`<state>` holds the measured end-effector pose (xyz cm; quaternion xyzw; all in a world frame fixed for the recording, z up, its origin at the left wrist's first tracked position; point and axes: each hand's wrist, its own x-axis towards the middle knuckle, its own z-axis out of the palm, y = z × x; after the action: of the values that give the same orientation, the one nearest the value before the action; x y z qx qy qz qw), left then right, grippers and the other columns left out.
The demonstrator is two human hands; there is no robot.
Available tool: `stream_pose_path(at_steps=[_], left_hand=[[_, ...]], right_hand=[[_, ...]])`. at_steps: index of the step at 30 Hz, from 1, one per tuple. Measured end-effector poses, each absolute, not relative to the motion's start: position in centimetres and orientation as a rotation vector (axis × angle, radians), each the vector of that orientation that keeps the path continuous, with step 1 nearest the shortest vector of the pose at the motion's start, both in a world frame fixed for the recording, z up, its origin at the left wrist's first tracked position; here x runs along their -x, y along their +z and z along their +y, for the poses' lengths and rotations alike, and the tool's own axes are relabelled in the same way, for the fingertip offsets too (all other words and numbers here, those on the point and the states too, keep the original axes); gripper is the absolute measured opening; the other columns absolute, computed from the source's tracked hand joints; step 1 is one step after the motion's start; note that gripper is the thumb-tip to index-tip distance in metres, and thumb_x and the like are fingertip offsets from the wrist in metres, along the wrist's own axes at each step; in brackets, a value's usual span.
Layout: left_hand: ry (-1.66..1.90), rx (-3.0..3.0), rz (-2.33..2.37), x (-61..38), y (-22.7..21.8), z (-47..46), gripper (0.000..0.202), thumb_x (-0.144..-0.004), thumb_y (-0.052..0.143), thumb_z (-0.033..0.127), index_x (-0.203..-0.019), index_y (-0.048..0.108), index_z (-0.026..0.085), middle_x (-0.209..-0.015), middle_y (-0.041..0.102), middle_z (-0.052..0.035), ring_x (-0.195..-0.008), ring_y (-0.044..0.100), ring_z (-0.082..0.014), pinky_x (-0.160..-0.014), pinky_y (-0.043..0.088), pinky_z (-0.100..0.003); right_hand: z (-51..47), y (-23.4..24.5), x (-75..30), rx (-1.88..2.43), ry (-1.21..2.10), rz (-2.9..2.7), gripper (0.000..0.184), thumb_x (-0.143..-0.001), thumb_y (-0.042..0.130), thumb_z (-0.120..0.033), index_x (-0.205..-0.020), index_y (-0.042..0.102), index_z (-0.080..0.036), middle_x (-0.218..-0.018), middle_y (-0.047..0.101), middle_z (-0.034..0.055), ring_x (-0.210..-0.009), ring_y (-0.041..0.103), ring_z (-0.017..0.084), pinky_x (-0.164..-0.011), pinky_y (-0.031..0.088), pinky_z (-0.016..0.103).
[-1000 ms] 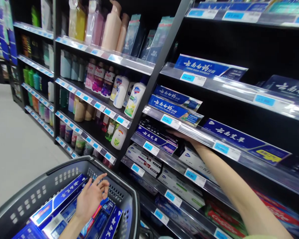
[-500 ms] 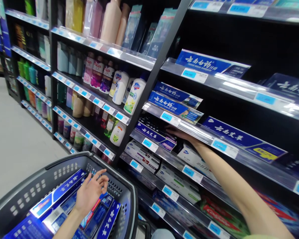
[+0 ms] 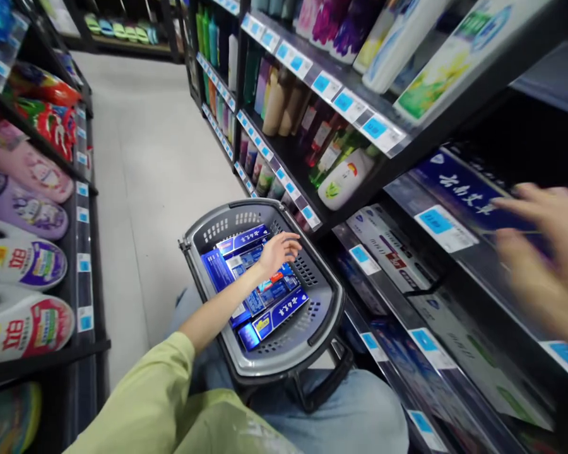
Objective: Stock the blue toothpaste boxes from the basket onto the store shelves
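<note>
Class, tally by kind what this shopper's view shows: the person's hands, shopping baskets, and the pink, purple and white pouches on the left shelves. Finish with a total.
Hands, left hand and right hand: 2
Shopping basket: 1
Pink pouch: 1
Purple pouch: 1
White pouches: 2
Total: 7

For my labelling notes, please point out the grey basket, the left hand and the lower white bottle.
grey basket (image 3: 218,228), head view, far wall.
left hand (image 3: 275,251), head view, middle of hand.
lower white bottle (image 3: 343,180), head view, its body.
</note>
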<state>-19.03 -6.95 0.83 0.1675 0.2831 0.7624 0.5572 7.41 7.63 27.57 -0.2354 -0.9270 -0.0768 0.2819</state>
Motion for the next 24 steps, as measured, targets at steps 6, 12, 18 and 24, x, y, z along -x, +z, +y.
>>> stream_pose_path(at_steps=[6,12,18,24], left_hand=[[1.424,-0.898,1.639,18.6,-0.8,-6.5,0.024,-0.089,0.042,0.026,-0.105,0.056,0.017,-0.097,0.069,-0.0082,-0.086,0.066,-0.0180,-0.075,0.054,-0.030],[0.756,-1.456,2.159,19.4,-1.7,-7.9,0.032,-0.088,0.054,0.023,-0.117,0.061,0.014,-0.127,0.057,-0.0172,-0.124,0.049,-0.0339,-0.108,0.037,-0.053],[0.214,-1.756,2.095,18.2,-2.7,-8.0,0.032,-0.087,0.058,0.025,-0.115,0.064,0.011,-0.127,0.056,-0.0208,-0.127,0.046,-0.0386,-0.105,0.040,-0.053],[0.032,-1.773,1.873,12.1,-4.9,-8.1,0.053,-0.085,0.064,0.036,-0.130,0.057,0.008,-0.118,0.063,-0.0201,-0.106,0.064,-0.0352,-0.090,0.053,-0.044]], right_hand=[[-2.4,11.9,0.6,0.455,0.352,-2.894,0.037,-0.100,0.042,-0.026,-0.132,0.057,-0.015,-0.145,0.051,0.0143,-0.140,0.041,0.027,-0.115,0.040,0.048],[-2.1,1.7,1.2,0.563,0.679,-3.517,0.045,-0.095,0.053,-0.023,-0.137,0.054,-0.007,-0.140,0.055,0.0194,-0.131,0.051,0.034,-0.109,0.043,0.046],[-0.5,2.9,1.2,0.673,0.775,-3.417,0.048,-0.094,0.052,-0.018,-0.141,0.048,-0.014,-0.136,0.059,0.0166,-0.128,0.056,0.028,-0.106,0.045,0.039],[1.6,3.1,0.3,0.907,0.644,-3.450,0.041,-0.092,0.047,-0.011,-0.133,0.054,-0.011,-0.125,0.064,0.0184,-0.117,0.062,0.033,-0.096,0.049,0.043]])
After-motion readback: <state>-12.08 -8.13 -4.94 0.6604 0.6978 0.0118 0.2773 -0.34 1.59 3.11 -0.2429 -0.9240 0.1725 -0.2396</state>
